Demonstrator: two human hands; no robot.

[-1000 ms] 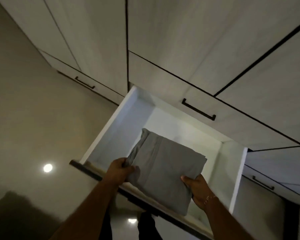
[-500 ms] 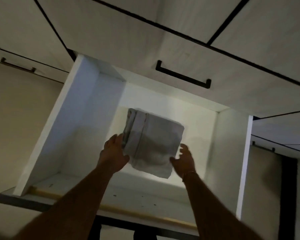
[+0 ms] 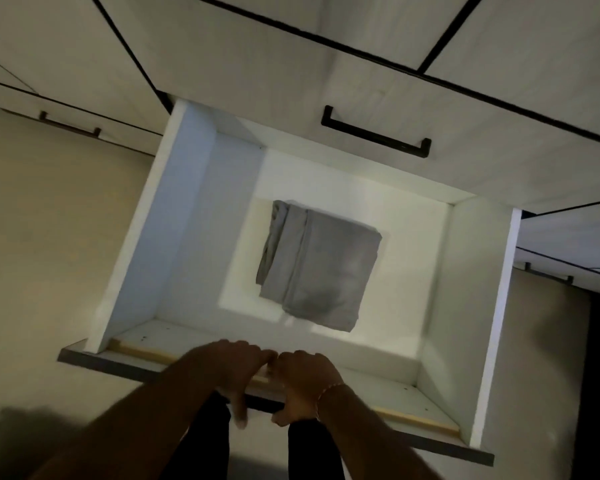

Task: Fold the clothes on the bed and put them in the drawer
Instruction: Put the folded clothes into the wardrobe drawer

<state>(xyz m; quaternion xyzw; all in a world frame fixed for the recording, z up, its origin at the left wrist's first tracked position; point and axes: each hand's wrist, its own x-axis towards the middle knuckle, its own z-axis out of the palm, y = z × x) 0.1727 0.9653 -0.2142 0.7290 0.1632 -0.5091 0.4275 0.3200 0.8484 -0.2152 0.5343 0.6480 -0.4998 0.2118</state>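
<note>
A folded grey garment [image 3: 323,268] lies flat on the bottom of the open white drawer [image 3: 146,237], near its middle, with nothing touching it. My left hand [image 3: 236,368] and my right hand [image 3: 305,382] sit side by side on the drawer's front panel. Their fingers curl over its top edge and the thumbs are on the outer face. Both hands are well short of the garment.
Above the open drawer is a closed drawer front with a black handle [image 3: 374,133]. More closed fronts with handles stand to the left [image 3: 70,124] and right [image 3: 548,273]. Beige floor [image 3: 49,237] lies to the left. My dark trouser legs [image 3: 205,445] are under the front panel.
Both hands let go of the grey garment, which now rests on the drawer bottom. They drew back toward me and took hold of the drawer's front panel.
</note>
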